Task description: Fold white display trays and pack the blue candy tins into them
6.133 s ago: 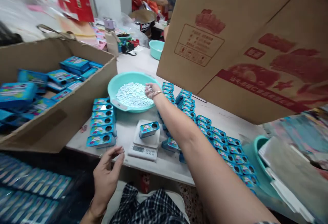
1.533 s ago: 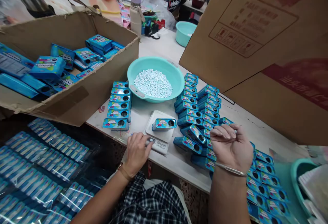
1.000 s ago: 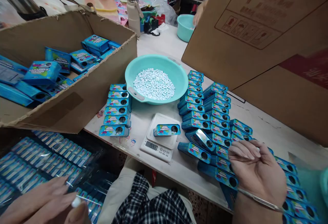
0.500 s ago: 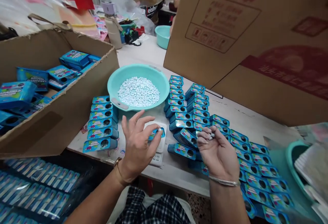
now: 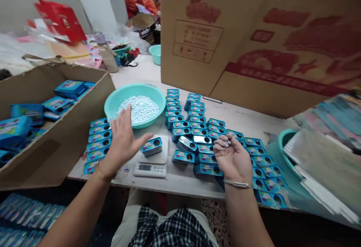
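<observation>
My left hand (image 5: 122,137) hovers open between the turquoise basin and the scale, fingers spread and nothing in them. Small white candies (image 5: 139,107) lie in the turquoise basin (image 5: 113,117) just beyond its fingertips. A blue tin (image 5: 152,147) with a dark round hole in its top stands on a white digital scale (image 5: 150,170), right of my left thumb. My right hand (image 5: 232,156) is palm up with curled fingers, closed on a few white candies (image 5: 228,142). Beneath and around it stand rows of similar blue tins (image 5: 180,132).
An open cardboard box (image 5: 93,96) of blue tins is on the left. A tall carton (image 5: 194,70) stands at the back right. Another turquoise tub (image 5: 282,141) with papers sits at the right edge. More packed tins (image 5: 31,211) lie below the table at left.
My left hand has let go of the candy it was pinching, moved left toward the basin and spread its fingers, uncovering the scale. My right hand stays curled. The view has shifted to the right.
</observation>
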A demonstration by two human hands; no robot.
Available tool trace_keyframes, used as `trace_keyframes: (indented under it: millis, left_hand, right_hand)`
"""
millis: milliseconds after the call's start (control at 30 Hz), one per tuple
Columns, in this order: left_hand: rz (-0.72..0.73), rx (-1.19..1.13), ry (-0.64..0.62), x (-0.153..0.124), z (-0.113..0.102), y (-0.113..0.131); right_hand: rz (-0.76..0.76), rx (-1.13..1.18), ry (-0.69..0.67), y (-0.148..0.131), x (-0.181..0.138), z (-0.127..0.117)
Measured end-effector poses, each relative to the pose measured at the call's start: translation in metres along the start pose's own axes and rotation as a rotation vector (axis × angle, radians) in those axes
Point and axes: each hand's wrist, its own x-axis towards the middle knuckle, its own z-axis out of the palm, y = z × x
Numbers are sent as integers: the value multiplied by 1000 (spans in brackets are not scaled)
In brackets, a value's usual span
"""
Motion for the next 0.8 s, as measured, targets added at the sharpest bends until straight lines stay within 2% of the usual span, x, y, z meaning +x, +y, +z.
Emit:
trace_keyframes:
  millis: [133,200,367,433,600,800]
  left_hand:
    - [135,125,-209,-48,24,14]
    - [173,169,-271,-61,27,19]
    - [349,91,-258,-85,7,52]
    - [413,28,-307,-97,8,70]
    - [438,-66,-421,-119,42,108]
    - [424,-203,-406,-131,69,147]
  right_hand:
    - [-68,92,12,-26,-13,-18]
    - [-87,121,-4,-40,-22,-29]
    - [-184,191,-7,-70,-46,-60]
    - [-216,216,20,-79,-53,-72]
    - [-219,266,35,-92,-63,-90]
    - [-268,206,27,-101,-63,-100]
